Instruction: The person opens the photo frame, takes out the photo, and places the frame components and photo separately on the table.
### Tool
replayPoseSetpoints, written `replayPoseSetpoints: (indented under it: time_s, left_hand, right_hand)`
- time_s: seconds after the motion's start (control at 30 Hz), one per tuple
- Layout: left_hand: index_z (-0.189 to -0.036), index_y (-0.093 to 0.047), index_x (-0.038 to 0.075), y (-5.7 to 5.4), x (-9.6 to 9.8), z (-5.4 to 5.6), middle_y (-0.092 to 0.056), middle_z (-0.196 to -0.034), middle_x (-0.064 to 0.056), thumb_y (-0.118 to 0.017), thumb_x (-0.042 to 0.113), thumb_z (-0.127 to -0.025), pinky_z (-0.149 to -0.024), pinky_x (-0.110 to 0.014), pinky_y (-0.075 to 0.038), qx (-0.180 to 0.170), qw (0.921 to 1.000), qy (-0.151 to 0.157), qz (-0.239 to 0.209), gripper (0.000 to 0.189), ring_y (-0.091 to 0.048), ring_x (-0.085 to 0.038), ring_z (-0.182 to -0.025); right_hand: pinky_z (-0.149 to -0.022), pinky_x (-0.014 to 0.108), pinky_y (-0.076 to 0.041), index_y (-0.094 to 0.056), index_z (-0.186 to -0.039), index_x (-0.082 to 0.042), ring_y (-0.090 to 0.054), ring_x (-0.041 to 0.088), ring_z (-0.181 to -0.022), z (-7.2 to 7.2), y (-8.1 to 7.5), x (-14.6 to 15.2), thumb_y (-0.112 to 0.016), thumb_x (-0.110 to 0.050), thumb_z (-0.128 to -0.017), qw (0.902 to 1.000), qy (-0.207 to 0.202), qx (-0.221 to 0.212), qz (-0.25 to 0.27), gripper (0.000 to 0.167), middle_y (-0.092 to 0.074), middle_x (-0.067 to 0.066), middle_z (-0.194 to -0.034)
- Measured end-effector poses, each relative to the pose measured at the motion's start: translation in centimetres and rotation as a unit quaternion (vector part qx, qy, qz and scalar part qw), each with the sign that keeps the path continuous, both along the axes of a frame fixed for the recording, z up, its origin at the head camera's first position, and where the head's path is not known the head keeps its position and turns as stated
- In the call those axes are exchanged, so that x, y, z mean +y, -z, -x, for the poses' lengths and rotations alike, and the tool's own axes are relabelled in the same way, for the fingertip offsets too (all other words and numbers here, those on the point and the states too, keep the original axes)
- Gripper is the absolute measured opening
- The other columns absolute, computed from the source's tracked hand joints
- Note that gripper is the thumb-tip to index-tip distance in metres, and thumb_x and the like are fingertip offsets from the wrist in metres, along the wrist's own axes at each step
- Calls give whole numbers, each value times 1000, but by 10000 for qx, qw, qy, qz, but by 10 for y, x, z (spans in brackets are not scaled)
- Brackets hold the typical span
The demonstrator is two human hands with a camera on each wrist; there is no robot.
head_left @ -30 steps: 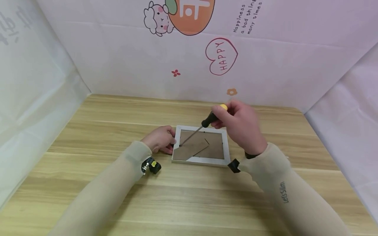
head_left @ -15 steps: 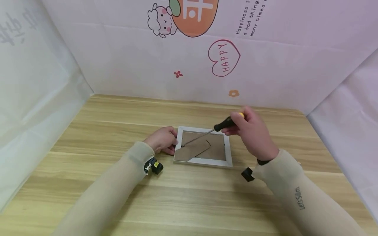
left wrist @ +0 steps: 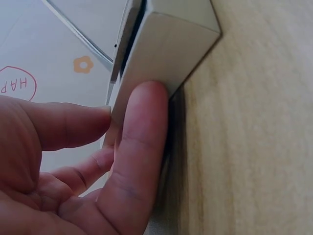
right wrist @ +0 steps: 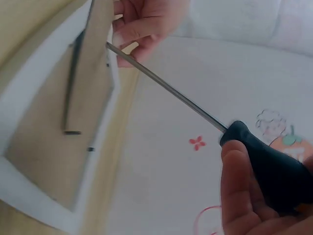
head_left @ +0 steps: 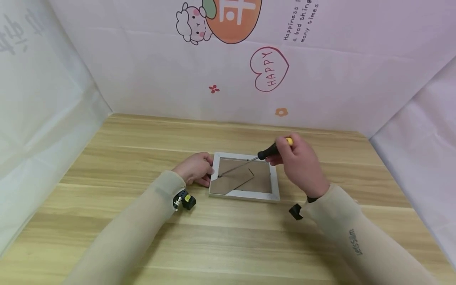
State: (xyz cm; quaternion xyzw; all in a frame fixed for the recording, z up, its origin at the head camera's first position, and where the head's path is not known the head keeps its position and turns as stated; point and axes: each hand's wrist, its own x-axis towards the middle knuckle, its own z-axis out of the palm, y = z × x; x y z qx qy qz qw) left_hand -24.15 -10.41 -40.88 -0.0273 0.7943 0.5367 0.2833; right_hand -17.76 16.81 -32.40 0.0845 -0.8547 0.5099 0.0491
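A white picture frame (head_left: 275, 185) lies back side up on the table, with brown backing board (head_left: 261, 181) inside its rim. A brown stand flap (head_left: 224, 187) slants across the board's left part. My left hand (head_left: 195, 168) holds the frame's left side. In the left wrist view, the thumb is at the upper edge and a finger (left wrist: 144, 117) lies along the side wall. My right hand (head_left: 304, 168) grips a screwdriver (head_left: 267, 152) by its black and yellow handle. Its metal shaft (right wrist: 168, 88) slants down to the left, tip at a dark tab by the inner left edge.
The wooden table (head_left: 228, 241) ends at a white printed cloth (head_left: 156, 75) behind and on both sides. Black wrist cameras sit on the left cuff (head_left: 185, 200) and right cuff (head_left: 296, 211).
My right hand has moved right and lower, tilting the screwdriver flatter, while its tip stays near the frame's inner left edge. Over the last half second it shifts slightly left. The left hand keeps its hold.
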Motion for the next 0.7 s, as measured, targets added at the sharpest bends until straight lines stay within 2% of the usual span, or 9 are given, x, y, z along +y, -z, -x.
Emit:
replayPoseSetpoints:
  time_s: [0.1, 0.2, 0.33, 0.53, 0.7]
  left_hand:
    - [-112, -53, 1, -2, 0, -1, -60, -99, -21, -56, -4, -95, -60, -33, -59, 9, 10000, -6, 29, 18, -59, -25, -68]
    - [-113, -53, 1, -3, 1, -2, -60, -99, -21, -56, -4, -95, -60, -34, -59, 2, 10000, -3, 35, 19, -60, -25, -69]
    - [-113, -54, 1, -2, 2, -2, -60, -100, -21, -56, -4, -94, -61, -34, -59, -17, 10000, -8, -6, 19, -60, -26, -70]
    - [-112, -54, 1, -2, 2, 0, -59, -100, -21, -56, -4, -94, -61, -35, -59, -36, 10000, -19, 5, 18, -59, -25, -69]
    - [-112, -54, 1, -1, 0, 1, -59, -100, -21, -56, -4, -95, -61, -35, -59, 11, 10000, -2, 67, 18, -59, -25, -68]
  right_hand:
    - [-66, 33, -59, -55, -105, -4, -69, 19, -70, 0, -10, -15, -42, -40, -106, 9968, -180, 534, -570, 37, -69, 8, -85]
    - [-61, 35, -58, -54, -101, -5, -67, 16, -65, 3, -15, -29, -43, -38, -106, 9912, -279, 974, -857, 34, -67, 6, -80]
    - [-58, 35, -56, -52, -95, -7, -64, 14, -62, 9, -18, -39, -45, -39, -105, 9885, -202, 1172, -931, 34, -64, 7, -76]
    - [-56, 34, -52, -55, -96, -7, -61, 15, -61, 12, -17, -47, -47, -37, -105, 9847, -135, 1523, -835, 33, -65, 2, -78]
    - [-45, 34, -38, -54, -90, -9, -48, 16, -51, 12, -24, -66, -49, -35, -105, 9678, -184, 2066, -1425, 31, -55, 0, -67]
